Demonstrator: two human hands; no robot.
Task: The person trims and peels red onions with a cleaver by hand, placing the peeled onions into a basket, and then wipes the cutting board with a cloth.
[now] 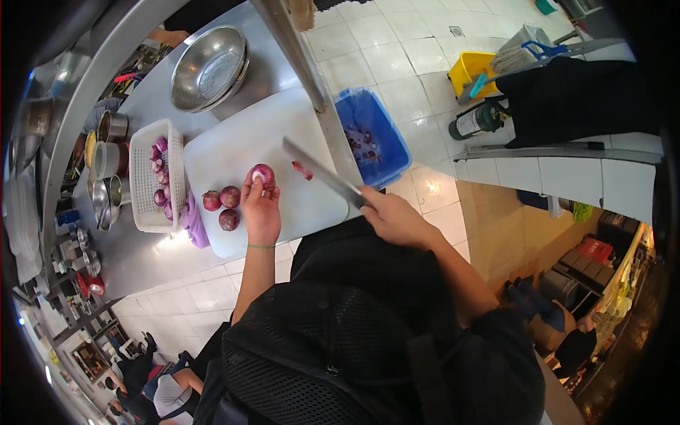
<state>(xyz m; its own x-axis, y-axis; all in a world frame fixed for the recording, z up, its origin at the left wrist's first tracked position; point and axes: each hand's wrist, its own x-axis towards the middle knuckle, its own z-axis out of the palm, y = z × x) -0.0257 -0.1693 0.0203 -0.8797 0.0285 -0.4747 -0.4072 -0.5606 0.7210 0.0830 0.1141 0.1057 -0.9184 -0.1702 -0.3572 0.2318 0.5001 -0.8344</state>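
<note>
My left hand (260, 211) holds a red onion (263, 174) over the white cutting board (241, 120), its fingers closed round it. A pale patch shows on that onion. In my right hand (389, 216) is a large kitchen knife (319, 168), its blade pointing across the board toward the far left. A small piece of onion skin (302, 170) lies on the board beside the blade. Three unpeeled red onions (229, 196) sit to the left of my left hand, near the board's edge.
A white basket (154, 212) of peeled onions stands left of the board, with a purple cloth (195, 223) beside it. Metal bowls (210, 67) rest behind. A blue bin (379, 120) with scraps stands right of the counter. Other people appear at the lower left and right.
</note>
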